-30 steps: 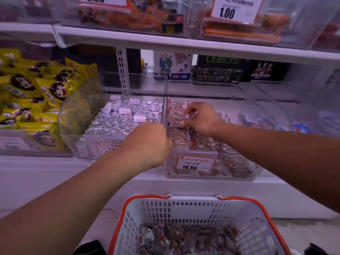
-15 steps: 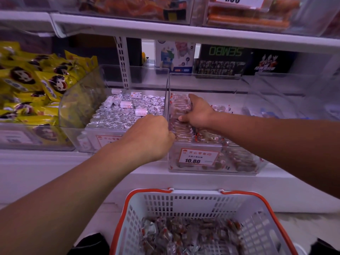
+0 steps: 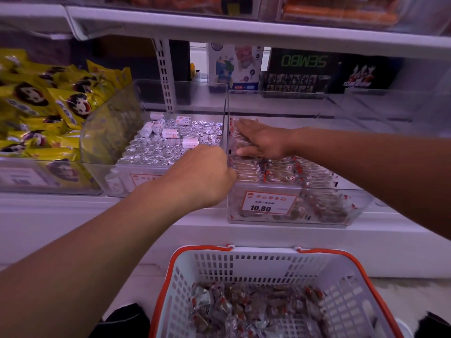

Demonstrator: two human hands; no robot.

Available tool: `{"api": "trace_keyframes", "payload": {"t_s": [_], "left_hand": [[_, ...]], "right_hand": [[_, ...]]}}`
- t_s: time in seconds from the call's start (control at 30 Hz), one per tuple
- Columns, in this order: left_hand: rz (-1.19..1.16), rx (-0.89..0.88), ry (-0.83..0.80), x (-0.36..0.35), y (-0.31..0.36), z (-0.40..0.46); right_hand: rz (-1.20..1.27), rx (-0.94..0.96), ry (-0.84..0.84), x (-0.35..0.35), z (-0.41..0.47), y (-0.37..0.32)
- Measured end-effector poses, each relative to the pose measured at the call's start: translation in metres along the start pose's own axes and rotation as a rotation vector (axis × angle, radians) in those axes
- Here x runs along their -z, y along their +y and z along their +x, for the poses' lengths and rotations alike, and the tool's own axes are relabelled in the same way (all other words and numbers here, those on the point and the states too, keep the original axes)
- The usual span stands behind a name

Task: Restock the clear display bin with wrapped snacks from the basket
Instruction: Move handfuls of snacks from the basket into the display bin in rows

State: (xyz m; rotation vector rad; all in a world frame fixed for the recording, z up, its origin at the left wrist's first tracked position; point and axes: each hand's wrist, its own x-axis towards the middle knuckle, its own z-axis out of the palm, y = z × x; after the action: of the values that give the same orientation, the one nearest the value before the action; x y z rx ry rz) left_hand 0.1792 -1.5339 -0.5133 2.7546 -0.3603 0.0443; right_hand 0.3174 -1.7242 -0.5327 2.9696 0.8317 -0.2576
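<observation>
Right hand [image 3: 262, 140] flat, fingers straight, pressing wrapped snacks [image 3: 280, 170] in clear display bin [image 3: 361, 203]; left hand [image 3: 202, 174] clenched at bin's left wall, grip contents unclear; basket [image 3: 244, 267] below, nearer left

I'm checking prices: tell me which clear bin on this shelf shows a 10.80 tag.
The bin under the right hand, holding the wrapped snacks. Its orange-bordered tag reads 10.80; the foil-candy bin beside it has its tag blocked by the left hand.
</observation>
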Motion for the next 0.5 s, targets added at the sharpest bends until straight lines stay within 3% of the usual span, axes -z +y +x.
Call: {"api": "trace_keyframes", "payload": {"t_s": [0.33,0.5], "left_hand": [[0.035,-0.008,0.002,-0.003,0.002,-0.002],[0.059,-0.032,0.152,0.008,0.0,-0.003]], "right_hand": [[-0.071,-0.042,-0.019,-0.002,0.001,-0.01],[0.072,-0.033,0.14,0.018,-0.024,-0.028]]}}
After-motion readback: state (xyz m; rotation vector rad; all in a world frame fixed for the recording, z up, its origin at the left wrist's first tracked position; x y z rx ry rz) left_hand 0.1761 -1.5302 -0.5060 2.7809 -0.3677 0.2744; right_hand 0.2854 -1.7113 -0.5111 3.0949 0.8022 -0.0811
